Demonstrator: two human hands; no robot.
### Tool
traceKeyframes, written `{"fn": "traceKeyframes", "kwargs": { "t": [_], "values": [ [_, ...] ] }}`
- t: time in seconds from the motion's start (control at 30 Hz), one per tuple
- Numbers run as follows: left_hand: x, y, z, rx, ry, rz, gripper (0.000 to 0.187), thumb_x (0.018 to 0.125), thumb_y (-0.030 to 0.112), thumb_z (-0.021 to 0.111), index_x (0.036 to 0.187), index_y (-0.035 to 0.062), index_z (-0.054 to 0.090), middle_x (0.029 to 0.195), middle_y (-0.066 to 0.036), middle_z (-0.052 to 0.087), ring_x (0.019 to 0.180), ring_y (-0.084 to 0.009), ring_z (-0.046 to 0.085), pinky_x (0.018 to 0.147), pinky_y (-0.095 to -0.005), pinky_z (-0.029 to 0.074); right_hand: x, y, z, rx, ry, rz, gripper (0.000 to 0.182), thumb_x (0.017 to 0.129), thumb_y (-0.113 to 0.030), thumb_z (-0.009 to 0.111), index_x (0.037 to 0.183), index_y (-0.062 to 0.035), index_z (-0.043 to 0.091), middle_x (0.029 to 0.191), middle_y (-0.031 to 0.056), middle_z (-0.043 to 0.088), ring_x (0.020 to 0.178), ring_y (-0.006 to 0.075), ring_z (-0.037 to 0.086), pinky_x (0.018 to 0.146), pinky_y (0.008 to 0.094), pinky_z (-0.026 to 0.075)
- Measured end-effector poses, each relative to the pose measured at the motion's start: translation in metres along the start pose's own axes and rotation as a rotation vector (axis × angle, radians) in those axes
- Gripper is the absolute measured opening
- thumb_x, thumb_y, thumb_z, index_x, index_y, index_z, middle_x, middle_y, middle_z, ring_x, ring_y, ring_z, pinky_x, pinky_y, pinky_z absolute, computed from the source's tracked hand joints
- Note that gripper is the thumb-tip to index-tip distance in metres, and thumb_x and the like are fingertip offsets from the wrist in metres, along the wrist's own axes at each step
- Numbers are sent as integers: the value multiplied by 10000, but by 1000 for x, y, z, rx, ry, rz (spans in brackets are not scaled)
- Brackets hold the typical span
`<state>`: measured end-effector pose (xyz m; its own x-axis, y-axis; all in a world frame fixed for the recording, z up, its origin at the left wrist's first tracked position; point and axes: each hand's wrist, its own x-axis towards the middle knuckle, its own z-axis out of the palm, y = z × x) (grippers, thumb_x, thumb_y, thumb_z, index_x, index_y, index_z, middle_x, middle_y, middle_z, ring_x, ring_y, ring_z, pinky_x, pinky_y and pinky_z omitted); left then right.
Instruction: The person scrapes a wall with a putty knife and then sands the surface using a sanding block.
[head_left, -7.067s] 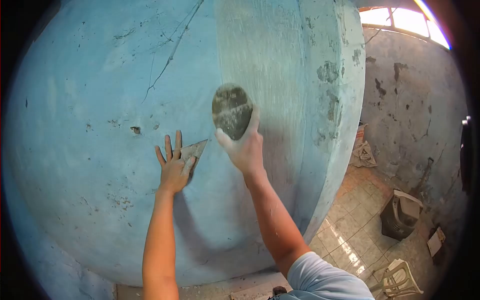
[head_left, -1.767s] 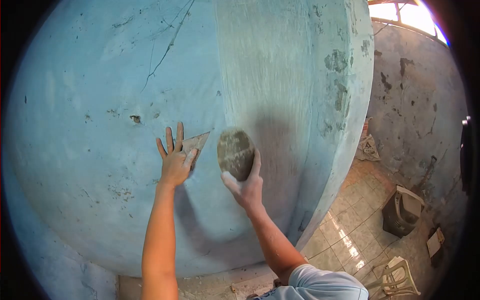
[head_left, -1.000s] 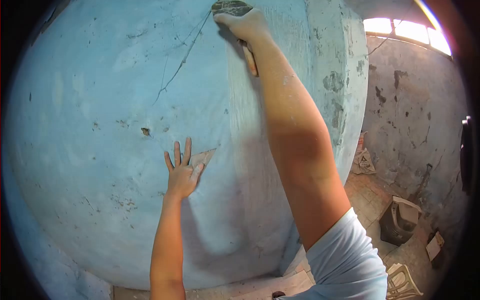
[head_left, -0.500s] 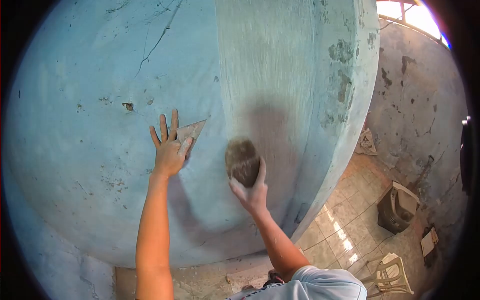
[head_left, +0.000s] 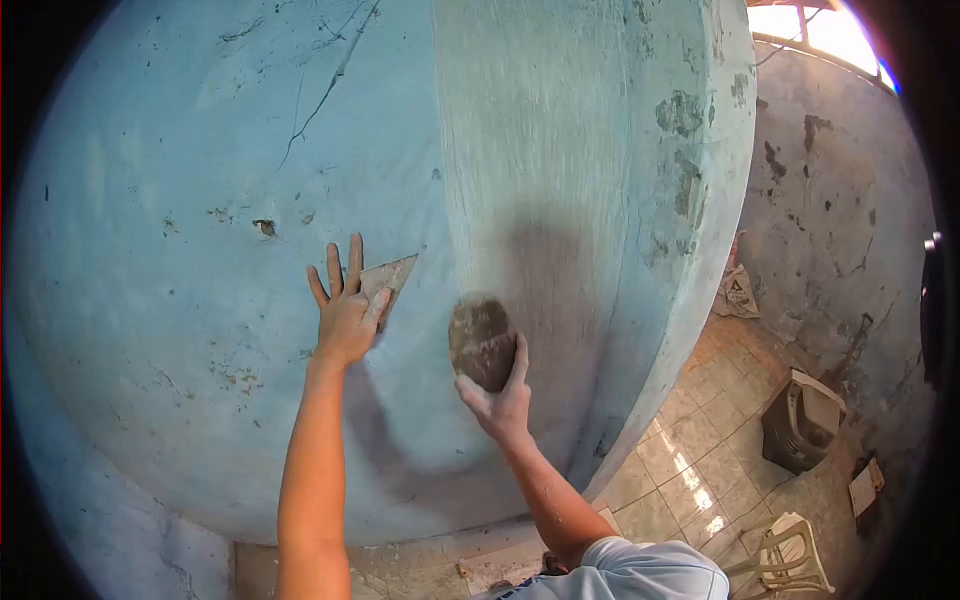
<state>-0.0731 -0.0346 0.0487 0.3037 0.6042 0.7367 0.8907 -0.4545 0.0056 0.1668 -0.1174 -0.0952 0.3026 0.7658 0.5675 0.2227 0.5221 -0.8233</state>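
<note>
Change since a second ago: right hand [head_left: 500,402] lowered from the top of the view, beside the long crack [head_left: 322,97], to well below it; the forearm no longer crosses the pale strip [head_left: 535,110].
Unchanged: left hand [head_left: 345,328] remains low on the blue wall [head_left: 200,330], below and to the right of the small hole [head_left: 264,227].
Oval block, location: at the lower left part of the pale strip, right of the left hand and apart from it; contact with the wall cannot be told.
Oval block [head_left: 483,343], condition: dark, grey-brown, rounded, long axis near upright, whitish dusty patches on its face.
Right hand, state: holding the oval block at its lower end, thumb on one side, fingers on the other; skin dusted white.
Left hand, state: three fingers spread, thumb pressing the triangular blade [head_left: 390,275], its point toward the strip.
</note>
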Motion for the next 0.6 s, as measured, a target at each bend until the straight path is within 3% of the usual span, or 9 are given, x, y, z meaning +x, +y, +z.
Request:
{"fn": "traceKeyframes", "kwargs": {
  "t": [0.17, 0.27, 0.37, 0.47, 0.6],
  "values": [
    [0, 1, -1, -9, 10, 4, 652, 1118, 583, 312, 1418, 171, 720, 1818, -45, 55, 1652, -397, -73, 1259, -658, -138, 66, -77, 0, -40, 25, -151, 1133, 848, -276, 865, 1624, 98, 129, 1210, 341, 716, 1124, 414, 750, 980, 425, 578],
    [1, 3, -6, 0, -79, -35, 620, 1104, 585, 331, 1480, 226, 669, 1819, -71, 32, 1651, -392, -103, 1251, -636, -174, 110, -113, 2, -8, 71, -337, 1123, 845, -262, 862, 1618, 113, 140, 1216, 342, 716, 1141, 421, 743, 987, 435, 574],
    [0, 1, -4, -5, -67, -30, 610, 1103, 580, 338, 1482, 234, 668, 1819, -77, 32, 1651, -393, -99, 1252, -637, -171, 156, -147, 4, 171, 34, -339, 995, 823, -250, 875, 1581, 67, 313, 1321, 267, 699, 1263, 363, 683, 1084, 425, 509],
    [-1, -7, 6, -12, 45, 33, 696, 1112, 582, 341, 1202, 94, 829, 1819, -33, 57, 1656, -385, -76, 1263, -659, -114, 210, -188, 7, 74, 108, -450, 860, 825, -246, 873, 1496, 63, 434, 1300, 251, 709, 1239, 344, 692, 1067, 424, 517],
    [0, 0, 3, -63, 49, 21, 767, 1107, 601, 341, 1049, 34, 856, 1817, -25, 78, 1658, -381, -62, 1266, -658, -107, 284, -264, 5, -39, 215, -596, 925, 741, -376, 928, 1441, 63, 511, 1253, 268, 726, 1179, 365, 715, 1037, 421, 541]
  ]
}}
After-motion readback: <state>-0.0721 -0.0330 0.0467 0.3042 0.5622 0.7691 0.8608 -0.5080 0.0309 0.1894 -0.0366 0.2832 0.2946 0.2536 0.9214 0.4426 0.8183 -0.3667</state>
